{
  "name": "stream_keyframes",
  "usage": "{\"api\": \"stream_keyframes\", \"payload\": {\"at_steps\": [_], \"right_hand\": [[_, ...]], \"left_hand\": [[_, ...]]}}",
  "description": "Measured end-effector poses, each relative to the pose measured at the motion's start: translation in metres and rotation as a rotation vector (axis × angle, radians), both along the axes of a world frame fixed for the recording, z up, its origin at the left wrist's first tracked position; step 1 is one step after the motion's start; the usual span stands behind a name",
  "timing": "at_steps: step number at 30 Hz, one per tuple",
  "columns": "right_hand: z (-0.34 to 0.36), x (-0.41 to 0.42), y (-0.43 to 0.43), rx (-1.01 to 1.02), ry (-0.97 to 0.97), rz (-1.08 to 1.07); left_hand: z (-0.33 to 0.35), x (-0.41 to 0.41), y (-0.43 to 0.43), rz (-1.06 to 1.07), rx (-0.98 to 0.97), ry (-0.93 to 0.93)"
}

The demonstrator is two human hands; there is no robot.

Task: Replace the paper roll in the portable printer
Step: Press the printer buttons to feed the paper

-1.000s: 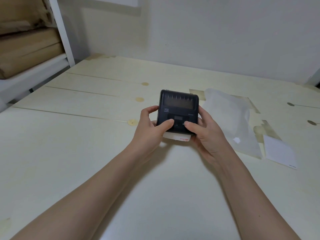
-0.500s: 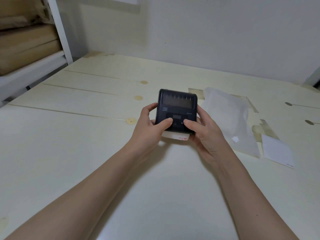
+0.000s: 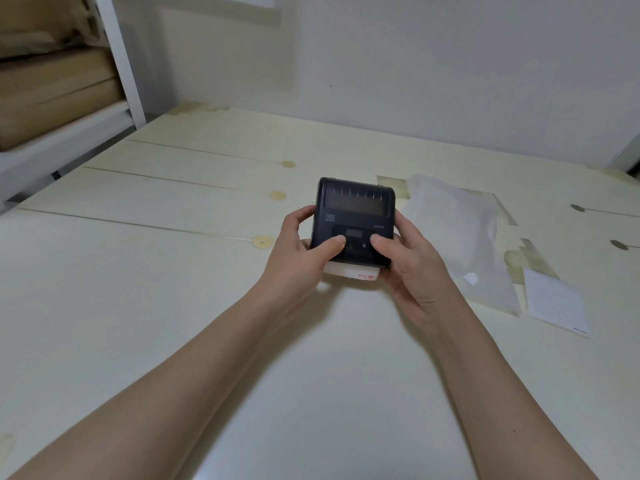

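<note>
A small black portable printer (image 3: 355, 211) is held just above the pale wooden table (image 3: 138, 271), its lid closed and its control panel facing me. My left hand (image 3: 299, 251) grips its left side, thumb on the panel. My right hand (image 3: 412, 261) grips the right side, thumb also on the panel. A strip of white paper with red print (image 3: 353, 271) sticks out from the printer's near edge. The paper roll itself is hidden inside.
A crumpled translucent plastic bag (image 3: 457, 233) lies right of the printer. A white square card (image 3: 554, 304) lies further right near tape marks. A white shelf frame (image 3: 117, 60) with brown packages stands at far left. A wall closes the back.
The printer and both hands stay almost in place; the view has only shifted slightly. The thumbs remain on the panel.
</note>
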State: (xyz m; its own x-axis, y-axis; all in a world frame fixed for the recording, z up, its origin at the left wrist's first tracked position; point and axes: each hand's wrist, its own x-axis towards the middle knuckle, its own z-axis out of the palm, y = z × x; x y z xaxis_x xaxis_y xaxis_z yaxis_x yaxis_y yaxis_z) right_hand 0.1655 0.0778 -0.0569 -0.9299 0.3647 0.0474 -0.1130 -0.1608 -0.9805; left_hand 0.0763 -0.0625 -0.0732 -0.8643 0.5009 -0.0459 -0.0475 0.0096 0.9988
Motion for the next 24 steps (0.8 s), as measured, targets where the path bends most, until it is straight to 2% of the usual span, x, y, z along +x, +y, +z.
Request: {"api": "stream_keyframes", "payload": {"at_steps": [24], "right_hand": [[-0.0001,-0.0002,0.0002,0.038,-0.02,-0.033]], "left_hand": [[0.004,0.0014,-0.0004,-0.013,0.042,-0.08]]}}
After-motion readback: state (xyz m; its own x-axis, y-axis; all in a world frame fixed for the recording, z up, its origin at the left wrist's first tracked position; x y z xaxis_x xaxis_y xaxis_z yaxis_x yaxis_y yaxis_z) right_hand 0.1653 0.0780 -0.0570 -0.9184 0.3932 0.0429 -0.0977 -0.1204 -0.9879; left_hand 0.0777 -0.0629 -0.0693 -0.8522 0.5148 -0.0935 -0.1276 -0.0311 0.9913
